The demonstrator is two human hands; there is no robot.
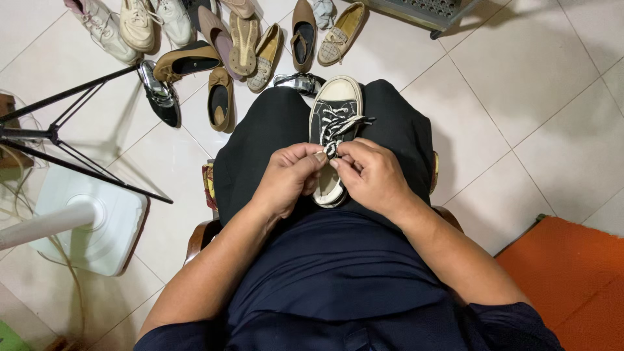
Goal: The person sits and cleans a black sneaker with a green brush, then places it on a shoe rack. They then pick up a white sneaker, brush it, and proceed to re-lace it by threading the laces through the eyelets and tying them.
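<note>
**tilefan:** While I'm squinting at this, what are the fingers actually doing?

**lacewatch:** Both sets are pinched shut on the black-and-white patterned lace of the sneaker. Left hand has thumb and forefinger closed on the lace from its side, other fingers curled under. Right hand mirrors it, fingertips meeting the left's right over the middle of the shoe, knuckles up. The loose lace ends stick out just above the fingers.

**tilefan:** And the shoe itself?

**lacewatch:** Black canvas low-top with a white toe cap, lying on the person's lap between the thighs, toe pointing away from the body. Its heel end is tucked under the two hands.

**tilefan:** Arms?

**lacewatch:** Bare forearms come in from both lower corners, elbows out wide, wrists angled inward so the hands meet at the centre. Dark trousers, dark navy top.

**tilefan:** Room?

**lacewatch:** Person sits on a wooden chair over pale floor tiles. A scatter of other shoes, mostly beige and tan flats plus white sneakers, lies on the floor ahead. Black tripod legs and a white fan base stand to the left, an orange mat at lower right.
</note>
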